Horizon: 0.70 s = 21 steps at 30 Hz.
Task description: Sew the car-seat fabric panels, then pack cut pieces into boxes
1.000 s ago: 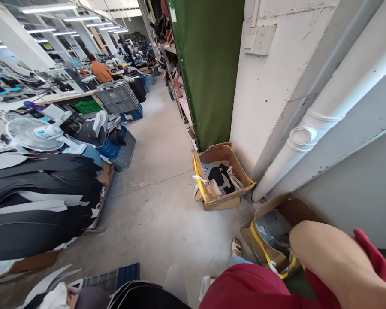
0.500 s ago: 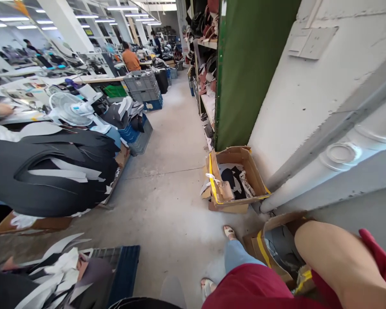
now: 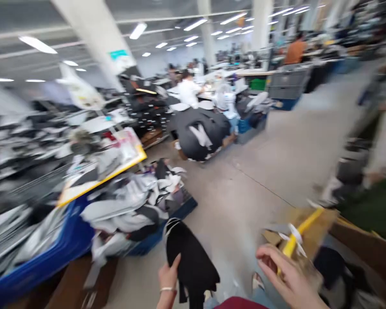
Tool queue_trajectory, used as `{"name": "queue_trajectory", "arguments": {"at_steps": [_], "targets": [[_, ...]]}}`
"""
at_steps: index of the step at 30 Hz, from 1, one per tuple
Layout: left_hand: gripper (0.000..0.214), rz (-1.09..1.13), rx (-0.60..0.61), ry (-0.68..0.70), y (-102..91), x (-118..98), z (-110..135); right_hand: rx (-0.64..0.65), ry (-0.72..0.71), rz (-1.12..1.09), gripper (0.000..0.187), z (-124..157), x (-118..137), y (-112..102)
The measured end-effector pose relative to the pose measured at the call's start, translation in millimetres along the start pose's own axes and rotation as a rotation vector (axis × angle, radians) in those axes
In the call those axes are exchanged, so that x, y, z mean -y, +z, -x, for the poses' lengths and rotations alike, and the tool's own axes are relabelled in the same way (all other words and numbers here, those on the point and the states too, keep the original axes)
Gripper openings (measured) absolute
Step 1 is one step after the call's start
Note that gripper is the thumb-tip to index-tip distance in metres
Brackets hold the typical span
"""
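My left hand (image 3: 170,274), with a bracelet at the wrist, grips a stack of black cut pieces (image 3: 193,262) at its side, thumb on top. The stack has a rounded far end with pale edges and uneven strips at the near end. My right hand (image 3: 283,270) hovers at the lower right in front of a cardboard box (image 3: 354,236) with yellow tape. Its fingers are loosely curled, apart from the thumb, and nothing shows between them. Dark scraps (image 3: 330,262) lie in that box.
To the left are a blue bin (image 3: 73,231) of grey pieces and a heap of white and dark pieces (image 3: 131,210) on a crate. A big black pile (image 3: 201,133) stands farther off by the aisle floor (image 3: 286,163). Seated people work at benches behind. Much is blurred.
My view has swung to the left. Both hands have come into view, the left one with the black stack. The taped box has shifted to the lower right of the picture.
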<state>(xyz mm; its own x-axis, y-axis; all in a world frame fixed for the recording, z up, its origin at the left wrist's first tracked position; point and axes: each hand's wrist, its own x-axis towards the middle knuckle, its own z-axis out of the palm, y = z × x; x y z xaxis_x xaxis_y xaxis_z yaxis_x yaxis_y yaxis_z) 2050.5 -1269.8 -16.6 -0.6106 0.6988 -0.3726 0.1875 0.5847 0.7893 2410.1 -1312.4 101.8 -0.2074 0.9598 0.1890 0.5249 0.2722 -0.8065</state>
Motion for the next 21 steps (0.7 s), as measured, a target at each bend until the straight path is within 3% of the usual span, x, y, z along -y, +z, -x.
{"name": "queue_trajectory", "arguments": {"at_steps": [2,4,6,8,12,16,21], "targets": [[0.037,0.144,0.016,0.03,4.3,-6,16,0.271,0.096,-0.077,0.016,-30,-43,36],[0.039,0.28,0.012,0.031,5.4,-12,37,0.389,0.207,-0.09,0.024,-51,-77,74],[0.038,0.415,0.009,-0.011,1.0,-18,57,0.48,0.287,-0.131,0.04,-64,-97,107],[0.035,0.561,-0.006,-0.074,-9.0,-21,72,0.612,0.327,-0.249,0.055,-71,-99,135],[0.035,0.81,-0.105,-0.148,-40.6,-17,78,0.844,0.464,-0.568,0.067,-81,-61,192],[0.035,0.971,-0.282,-0.17,-83.6,5,62,0.812,0.606,-0.67,0.07,-88,-9,250],[0.029,1.126,-0.429,-0.291,-150.7,53,32,0.893,0.487,-0.715,0.081,-98,50,313]]}}
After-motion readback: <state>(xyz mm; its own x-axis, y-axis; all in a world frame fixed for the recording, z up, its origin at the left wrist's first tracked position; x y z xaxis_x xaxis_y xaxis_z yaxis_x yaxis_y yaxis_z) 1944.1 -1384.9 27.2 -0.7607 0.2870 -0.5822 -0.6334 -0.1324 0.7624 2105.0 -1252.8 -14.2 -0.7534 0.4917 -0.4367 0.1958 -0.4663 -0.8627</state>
